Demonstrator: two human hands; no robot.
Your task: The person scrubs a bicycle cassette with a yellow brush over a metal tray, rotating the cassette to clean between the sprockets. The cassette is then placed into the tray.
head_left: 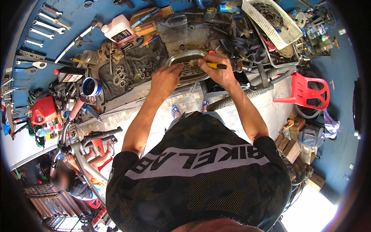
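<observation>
An oval metal tray (201, 80) with dark liquid in it lies at the near edge of the workbench. Bike chain (190, 72) runs across it in several rows. At the tray's left side, my left hand (165, 80) is closed, its fingertips on the chain's left end. My right hand (220, 72) grips a brush (216, 65) by its yellow and black handle, over the tray's right half. Tan bristles seem to show at the brush's left end, against the chain. My palms hide part of the rim.
Sprockets (119, 76) and small parts lie on a dark cloth (106, 87) to the left. Beyond stand a white jug (119, 29) and a clear container (172, 29). A white basket (278, 36) holds cassettes. A red chair (303, 91) is right; another person (83, 187) sits lower left.
</observation>
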